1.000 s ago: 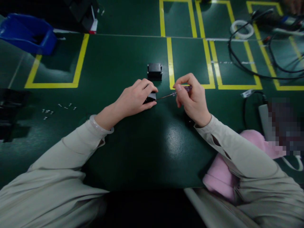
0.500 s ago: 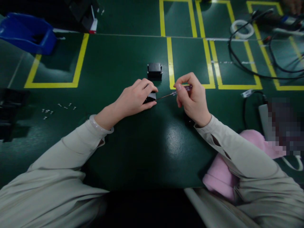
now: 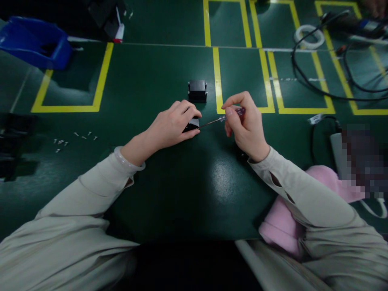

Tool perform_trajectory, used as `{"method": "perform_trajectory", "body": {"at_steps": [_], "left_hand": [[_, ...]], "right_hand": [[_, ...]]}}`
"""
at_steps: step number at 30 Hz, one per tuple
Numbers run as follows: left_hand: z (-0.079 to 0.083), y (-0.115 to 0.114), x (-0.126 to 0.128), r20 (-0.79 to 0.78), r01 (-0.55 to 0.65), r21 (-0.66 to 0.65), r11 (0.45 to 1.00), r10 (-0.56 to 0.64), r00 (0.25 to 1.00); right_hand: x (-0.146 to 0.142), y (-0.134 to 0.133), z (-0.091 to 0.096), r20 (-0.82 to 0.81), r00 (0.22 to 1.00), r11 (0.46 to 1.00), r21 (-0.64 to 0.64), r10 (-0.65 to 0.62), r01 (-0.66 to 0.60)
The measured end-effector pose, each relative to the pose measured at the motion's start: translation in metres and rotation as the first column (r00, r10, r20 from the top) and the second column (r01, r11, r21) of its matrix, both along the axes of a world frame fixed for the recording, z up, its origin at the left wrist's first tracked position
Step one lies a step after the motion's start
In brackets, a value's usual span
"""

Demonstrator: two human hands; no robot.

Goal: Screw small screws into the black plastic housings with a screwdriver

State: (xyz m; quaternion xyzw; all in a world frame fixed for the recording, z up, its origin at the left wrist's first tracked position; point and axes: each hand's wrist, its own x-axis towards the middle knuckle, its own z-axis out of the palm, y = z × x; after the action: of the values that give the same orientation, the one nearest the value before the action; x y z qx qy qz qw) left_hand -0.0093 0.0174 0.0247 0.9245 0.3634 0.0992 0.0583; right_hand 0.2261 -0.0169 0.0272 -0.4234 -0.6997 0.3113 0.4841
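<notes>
My left hand [image 3: 174, 123] is closed around a small black block-like part [image 3: 192, 125] and holds it on the green table; its fingers cover most of it. In my right hand [image 3: 245, 125] is a screwdriver [image 3: 216, 120] with a dark reddish handle, gripped between thumb and fingers. The thin shaft points left, and its tip meets the right side of the black part near my left thumb. A second black block [image 3: 197, 90], with small metal pieces at its sides, stands just beyond my left hand. Something dark lies half hidden under my right wrist.
Several small screws [image 3: 60, 142] lie at the left, near dark parts [image 3: 12, 141]. A blue bin [image 3: 36, 44] stands at the far left. To the right are a black cable [image 3: 298, 70], a white tape roll [image 3: 309, 37] and pink cloth [image 3: 280, 228]. Another person's hand shows at top right.
Both hands keep nearly the same places. The screwdriver stays against the black part, with only a very slight shift of my right hand.
</notes>
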Motion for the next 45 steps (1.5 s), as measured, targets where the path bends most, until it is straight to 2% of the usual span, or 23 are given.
{"method": "perform_trajectory", "body": {"at_steps": [12, 25, 45], "left_hand": [[0.0002, 0.0006, 0.0, 0.016, 0.001, -0.002, 1.0, -0.001, 1.0], [-0.0011, 0.0004, -0.0001, 0.015, -0.008, -0.006, 1.0, 0.008, 1.0], [0.0012, -0.0004, 0.0005, 0.001, -0.01, -0.021, 1.0, 0.01, 1.0]], "right_hand": [[-0.0005, -0.0007, 0.0016, 0.006, 1.0, 1.0, -0.015, 0.008, -0.008], [0.0006, 0.0004, -0.0006, -0.03, 0.998, 0.998, 0.032, 0.063, -0.062], [0.0001, 0.0003, -0.0004, -0.011, 1.0, 1.0, 0.015, -0.008, 0.008]]}}
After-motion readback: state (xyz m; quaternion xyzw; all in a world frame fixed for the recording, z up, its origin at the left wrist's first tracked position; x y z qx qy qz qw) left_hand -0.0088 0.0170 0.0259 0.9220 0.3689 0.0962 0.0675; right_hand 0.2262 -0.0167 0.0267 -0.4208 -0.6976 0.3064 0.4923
